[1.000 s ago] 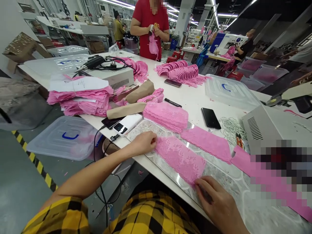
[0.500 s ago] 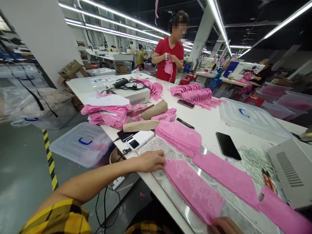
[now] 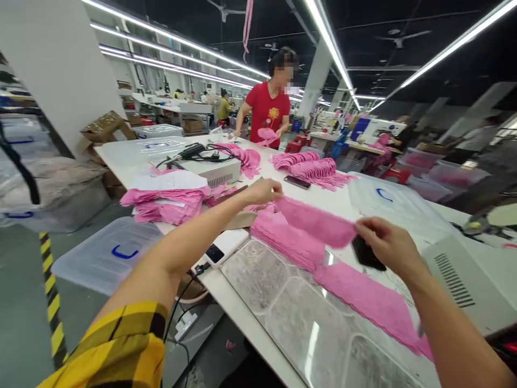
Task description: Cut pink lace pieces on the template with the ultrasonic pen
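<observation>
A pink fabric piece (image 3: 317, 222) is stretched between my two hands above the table. My left hand (image 3: 264, 193) pinches its far left end, and my right hand (image 3: 375, 234) pinches its right end, in front of a black phone (image 3: 368, 257). Beneath the held piece lies a stack of pink fabric pieces (image 3: 288, 242). A second pink stack (image 3: 367, 302) runs on from it to the right. Both lie along the edge of a grey marble-patterned mat (image 3: 307, 318), whose near part shows bare.
A white power bank (image 3: 228, 247) lies by the table's left edge, near a pile of pink fabric (image 3: 165, 202). Rows of pink pieces (image 3: 309, 164) lie farther back. Grey boxes (image 3: 464, 280) and a plastic lid (image 3: 396, 199) flank the right. A person in red (image 3: 269, 110) stands across the table.
The lace-patterned pink piece has been lifted off the mat. Both hands have moved up and away from me with the fabric. The person in red has lowered their hands.
</observation>
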Tool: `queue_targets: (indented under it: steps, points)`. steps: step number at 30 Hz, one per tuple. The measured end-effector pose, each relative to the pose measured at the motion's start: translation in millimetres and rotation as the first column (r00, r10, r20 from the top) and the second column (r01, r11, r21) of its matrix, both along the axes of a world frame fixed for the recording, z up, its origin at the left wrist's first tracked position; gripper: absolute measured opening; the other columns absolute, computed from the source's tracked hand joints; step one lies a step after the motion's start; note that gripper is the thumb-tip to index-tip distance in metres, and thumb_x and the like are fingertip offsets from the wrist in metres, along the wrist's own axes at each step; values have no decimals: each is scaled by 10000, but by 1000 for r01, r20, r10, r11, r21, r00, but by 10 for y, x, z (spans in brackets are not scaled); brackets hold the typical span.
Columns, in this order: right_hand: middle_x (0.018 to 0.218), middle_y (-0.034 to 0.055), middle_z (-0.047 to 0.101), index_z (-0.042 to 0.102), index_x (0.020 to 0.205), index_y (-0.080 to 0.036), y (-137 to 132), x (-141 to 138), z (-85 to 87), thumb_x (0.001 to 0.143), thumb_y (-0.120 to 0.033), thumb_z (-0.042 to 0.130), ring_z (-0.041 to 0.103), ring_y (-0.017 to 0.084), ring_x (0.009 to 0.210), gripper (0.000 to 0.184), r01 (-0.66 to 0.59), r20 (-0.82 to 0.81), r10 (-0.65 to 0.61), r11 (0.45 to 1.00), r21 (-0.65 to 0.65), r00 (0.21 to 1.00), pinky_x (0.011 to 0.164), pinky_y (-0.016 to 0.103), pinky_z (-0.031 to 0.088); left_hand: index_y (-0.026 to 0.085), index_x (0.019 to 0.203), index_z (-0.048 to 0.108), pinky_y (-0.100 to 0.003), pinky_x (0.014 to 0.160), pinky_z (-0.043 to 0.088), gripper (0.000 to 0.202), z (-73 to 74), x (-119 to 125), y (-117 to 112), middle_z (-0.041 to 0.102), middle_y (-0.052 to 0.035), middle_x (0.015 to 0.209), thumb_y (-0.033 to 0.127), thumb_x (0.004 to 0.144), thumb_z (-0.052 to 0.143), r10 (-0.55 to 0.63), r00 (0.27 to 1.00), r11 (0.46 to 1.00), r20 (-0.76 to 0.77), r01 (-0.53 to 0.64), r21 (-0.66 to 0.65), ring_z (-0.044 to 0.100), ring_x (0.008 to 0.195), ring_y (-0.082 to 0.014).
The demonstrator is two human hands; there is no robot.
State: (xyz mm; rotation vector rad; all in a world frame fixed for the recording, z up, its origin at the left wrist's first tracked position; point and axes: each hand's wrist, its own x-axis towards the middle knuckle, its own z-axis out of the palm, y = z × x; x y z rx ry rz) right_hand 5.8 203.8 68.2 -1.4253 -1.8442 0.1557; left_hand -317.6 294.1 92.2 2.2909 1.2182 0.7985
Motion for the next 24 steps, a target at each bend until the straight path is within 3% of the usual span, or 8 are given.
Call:
queue_targets:
  steps: [2,5,10,13,15,18,21,24]
  points:
    - [870,85,667,647,799,-214,223,-61,49,821,-569,500,583,182,745,384,34,-10,-33,997,71,999,704,331,470,128,821,666,-247,726,450,104,54,-74,106,649,-22,816,157,858,574,12,1000,997,-22,-10,74,581,763,-140]
    - [895,75,652,646,812,-220,332,-192,-182,840,-494,487,578,171,750,319,-33,12,32,997,69,999,728,328,469,120,808,650,-285,779,486,128,-106,-213,77,639,-31,857,200,891,596,-4,993,992,-114,18,122,599,823,-151]
    - [838,45,639,655,757,-223,157,-352,-780,839,-428,497,575,153,698,271,-155,33,157,986,-63,987,702,321,470,121,919,637,-359,822,533,209,-583,-392,-84,641,-32,939,329,936,622,-46,963,988,-266,84,132,630,876,-170]
    - [864,44,641,686,944,-223,-52,-205,-942,835,-420,506,566,155,694,288,-105,1,106,985,-134,994,695,330,470,131,824,648,-374,902,491,138,-646,-367,-165,615,-68,978,249,888,619,-35,960,979,-276,88,182,608,952,-203]
    - [843,43,641,683,1000,-215,-242,-7,-972,823,-423,522,555,155,675,317,-49,-24,45,981,-188,999,681,332,471,146,843,661,-379,958,451,120,-629,-232,-255,598,-93,1045,226,885,583,-75,959,969,-273,135,209,580,1027,-228]
    - [744,30,641,696,898,-206,-578,305,-995,792,-449,557,550,151,622,299,-3,-61,-15,956,-294,998,634,321,477,181,910,673,-317,954,440,120,-675,169,-484,610,-78,1065,237,912,566,-260,916,931,-306,322,172,580,1020,-199]
    - [679,27,643,699,872,-191,-858,506,-1057,768,-487,575,562,152,586,337,10,-107,-56,923,-385,993,585,309,479,216,937,680,-261,889,452,88,-862,712,-736,638,-47,1049,268,869,662,-443,820,860,-363,503,89,597,978,-176]
    - [723,47,673,696,887,-175,-984,596,-1140,735,-496,606,605,167,642,367,-1,-160,-76,901,-435,984,607,312,499,182,885,679,-291,841,470,49,-1083,1191,-842,652,-77,1010,217,852,672,-479,773,842,-416,539,32,604,934,-196]
